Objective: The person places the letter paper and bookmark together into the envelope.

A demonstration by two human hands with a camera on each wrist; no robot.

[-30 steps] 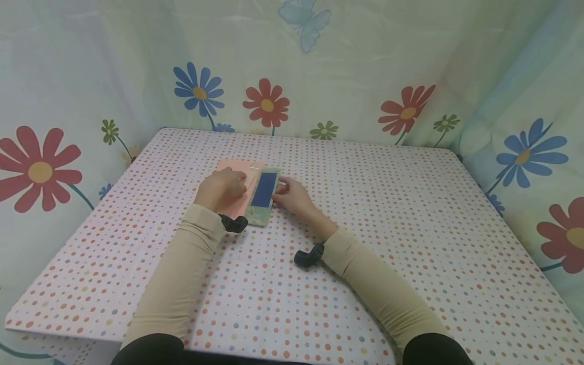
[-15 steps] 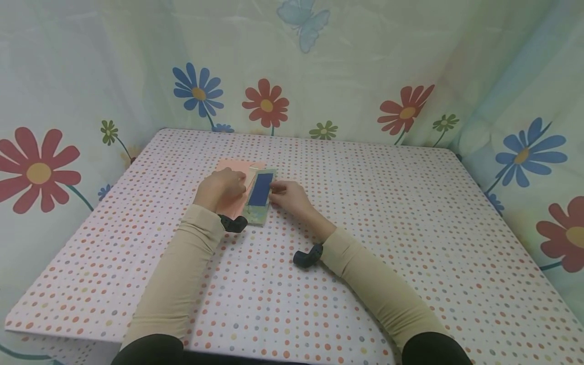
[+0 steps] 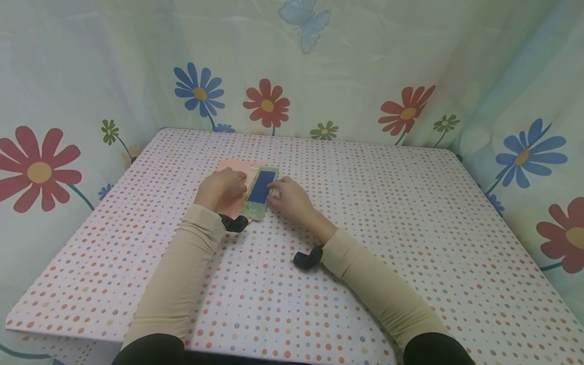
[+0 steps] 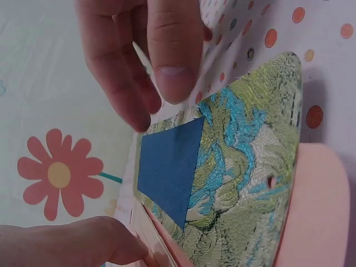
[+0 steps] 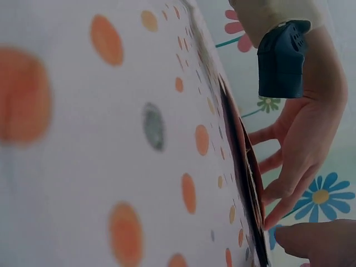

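Note:
A flat green brocade-patterned card (image 3: 256, 210) bears a dark blue rectangle (image 3: 262, 187); the left wrist view shows a small hole near one end. It lies partly over a pink paper folder (image 3: 232, 208) on the table. My left hand (image 3: 223, 186) rests on the folder with fingers loosely bent, its thumb (image 4: 111, 242) touching the folder's edge. At the card's right edge is my right hand (image 3: 289, 200), thumb and fingers apart, fingertips touching or just above the card. The right wrist view shows the folder edge-on, the left hand's fingers upon it.
A white tablecloth with coloured dots (image 3: 388, 228) covers the table. Flower-printed curtains (image 3: 347, 66) stand behind and at both sides. Each wrist carries a small dark camera mount (image 3: 308, 257).
The green card has shifted slightly left, then a little away from me, further over the pink folder. My right hand has moved left with it. The left hand has stayed put.

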